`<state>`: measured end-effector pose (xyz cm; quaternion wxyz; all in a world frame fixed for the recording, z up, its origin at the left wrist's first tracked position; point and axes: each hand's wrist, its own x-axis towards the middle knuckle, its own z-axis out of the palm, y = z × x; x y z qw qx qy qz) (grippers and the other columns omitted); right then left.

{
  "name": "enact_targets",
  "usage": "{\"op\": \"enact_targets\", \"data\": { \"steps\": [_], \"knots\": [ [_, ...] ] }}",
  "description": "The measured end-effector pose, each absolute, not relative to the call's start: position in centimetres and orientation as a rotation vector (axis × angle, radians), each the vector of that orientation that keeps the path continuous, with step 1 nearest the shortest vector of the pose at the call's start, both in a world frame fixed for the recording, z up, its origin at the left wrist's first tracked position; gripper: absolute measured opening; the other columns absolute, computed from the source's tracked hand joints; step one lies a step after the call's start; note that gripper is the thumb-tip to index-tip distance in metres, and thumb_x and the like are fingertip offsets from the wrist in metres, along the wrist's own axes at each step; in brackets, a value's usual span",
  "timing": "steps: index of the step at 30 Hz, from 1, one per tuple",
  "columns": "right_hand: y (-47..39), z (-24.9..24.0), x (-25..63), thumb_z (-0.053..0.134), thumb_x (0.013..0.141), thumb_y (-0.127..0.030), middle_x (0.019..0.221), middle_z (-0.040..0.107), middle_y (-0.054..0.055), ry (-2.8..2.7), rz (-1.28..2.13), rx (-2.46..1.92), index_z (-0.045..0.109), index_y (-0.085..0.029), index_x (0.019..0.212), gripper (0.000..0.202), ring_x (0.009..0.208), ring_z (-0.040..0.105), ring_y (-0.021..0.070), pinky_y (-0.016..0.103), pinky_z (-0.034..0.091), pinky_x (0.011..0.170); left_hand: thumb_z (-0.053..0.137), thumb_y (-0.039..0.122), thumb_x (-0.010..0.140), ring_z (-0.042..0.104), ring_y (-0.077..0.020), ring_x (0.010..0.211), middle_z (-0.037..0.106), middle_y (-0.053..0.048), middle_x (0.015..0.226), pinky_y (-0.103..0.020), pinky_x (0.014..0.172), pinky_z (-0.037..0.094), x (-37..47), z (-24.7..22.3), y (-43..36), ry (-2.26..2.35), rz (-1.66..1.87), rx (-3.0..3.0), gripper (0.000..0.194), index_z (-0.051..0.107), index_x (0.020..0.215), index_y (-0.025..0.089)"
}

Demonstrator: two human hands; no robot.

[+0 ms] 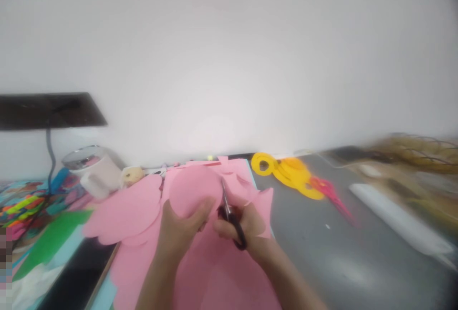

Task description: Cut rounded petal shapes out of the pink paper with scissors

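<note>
A round pink paper piece (195, 186) is held in my left hand (182, 226), the thumb on its face near the lower edge. My right hand (246, 226) grips scissors (229, 207) with dark handles, their blades pointing up along the right edge of the round piece. Pink offcuts (241, 181) lie behind and to the right of the scissors, one pointed piece beside my right hand. Below both hands spreads more pink paper (222, 276). Scalloped pink shapes (125, 210) are piled to the left. The picture is slightly blurred.
Yellow paper shapes (291, 174) and pink-handled scissors (329, 193) lie on the grey table (322, 262) to the right. Farther right is a long white object (397, 217). A white mug (98, 171), coloured scraps (25, 207) and a green sheet (52, 238) are at left.
</note>
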<state>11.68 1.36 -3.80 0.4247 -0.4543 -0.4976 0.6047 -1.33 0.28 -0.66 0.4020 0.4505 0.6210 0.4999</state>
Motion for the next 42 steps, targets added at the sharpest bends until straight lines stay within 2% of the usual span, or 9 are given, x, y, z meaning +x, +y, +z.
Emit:
{"op": "enact_targets", "data": {
  "steps": [3, 10, 20, 23, 27, 31, 36, 42],
  "knots": [
    [1.4, -3.9, 11.9, 0.077, 0.054, -0.026, 0.052, 0.047, -0.006, -1.266, 1.477, -1.098, 0.049, -0.020, 0.063, 0.029, 0.049, 0.042, 0.0097, 0.022, 0.034, 0.044, 0.070, 0.039, 0.056, 0.039, -0.0102, 0.045, 0.041, 0.005, 0.043, -0.026, 0.045, 0.034, -1.3, -0.5, 0.2, 1.586, 1.263, 1.135, 0.032, 0.046, 0.045, 0.020],
    [1.3, -2.8, 11.9, 0.079, 0.051, -0.030, 0.049, 0.041, -0.008, -1.243, 1.542, -1.138, 0.045, -0.020, 0.057, 0.036, 0.047, 0.036, 0.0080, 0.021, 0.029, 0.044, 0.068, 0.040, 0.057, 0.039, -0.0099, 0.045, 0.041, 0.005, 0.044, -0.026, 0.044, 0.031, -1.4, -0.4, 0.2, 1.569, 1.255, 1.158, 0.031, 0.048, 0.048, 0.019],
    [1.2, -3.3, 11.8, 0.075, 0.054, -0.026, 0.048, 0.043, -0.007, -1.275, 1.508, -1.118, 0.050, -0.019, 0.059, 0.026, 0.047, 0.039, 0.0095, 0.022, 0.029, 0.044, 0.066, 0.040, 0.059, 0.036, -0.0092, 0.045, 0.038, 0.005, 0.043, -0.024, 0.044, 0.030, -1.6, -0.5, 0.2, 1.605, 1.253, 1.149, 0.033, 0.043, 0.046, 0.020],
    [1.2, -3.0, 11.6, 0.073, 0.055, -0.024, 0.050, 0.045, -0.006, -1.266, 1.509, -1.130, 0.052, -0.019, 0.065, 0.024, 0.048, 0.041, 0.0104, 0.023, 0.031, 0.046, 0.066, 0.041, 0.062, 0.038, -0.0096, 0.042, 0.039, 0.004, 0.040, -0.025, 0.043, 0.031, -1.7, -0.6, 0.2, 1.600, 1.255, 1.176, 0.037, 0.042, 0.041, 0.020],
    [1.2, -2.4, 11.5, 0.073, 0.054, -0.025, 0.050, 0.044, -0.006, -1.303, 1.541, -1.133, 0.049, -0.020, 0.063, 0.026, 0.049, 0.041, 0.0110, 0.024, 0.029, 0.046, 0.063, 0.044, 0.068, 0.041, -0.0106, 0.040, 0.044, 0.001, 0.037, -0.027, 0.046, 0.035, -1.8, -0.9, 0.4, 1.529, 1.266, 1.198, 0.043, 0.044, 0.038, 0.020],
    [1.1, -2.8, 11.6, 0.077, 0.055, -0.028, 0.050, 0.043, -0.007, -1.272, 1.587, -1.052, 0.048, -0.021, 0.065, 0.031, 0.049, 0.039, 0.0103, 0.023, 0.028, 0.046, 0.066, 0.041, 0.064, 0.041, -0.0108, 0.039, 0.044, 0.002, 0.037, -0.027, 0.046, 0.036, -1.9, -0.8, 0.3, 1.573, 1.228, 1.168, 0.040, 0.044, 0.038, 0.020],
    [1.1, -3.8, 12.1, 0.078, 0.059, -0.022, 0.059, 0.050, -0.007, -1.251, 1.576, -1.049, 0.050, -0.021, 0.074, 0.032, 0.052, 0.042, 0.0100, 0.021, 0.031, 0.047, 0.068, 0.041, 0.060, 0.040, -0.0104, 0.039, 0.042, 0.003, 0.037, -0.026, 0.043, 0.032, -1.8, -0.2, 0.0, 1.645, 1.185, 1.179, 0.038, 0.045, 0.038, 0.020],
    [1.1, -3.5, 12.1, 0.077, 0.058, -0.020, 0.059, 0.049, -0.006, -1.294, 1.528, -1.085, 0.047, -0.021, 0.070, 0.032, 0.053, 0.040, 0.0105, 0.022, 0.033, 0.049, 0.067, 0.041, 0.060, 0.039, -0.0103, 0.038, 0.041, 0.003, 0.037, -0.027, 0.042, 0.031, -1.8, -0.1, -0.1, 1.615, 1.180, 1.187, 0.037, 0.045, 0.038, 0.021]
  ]
}}
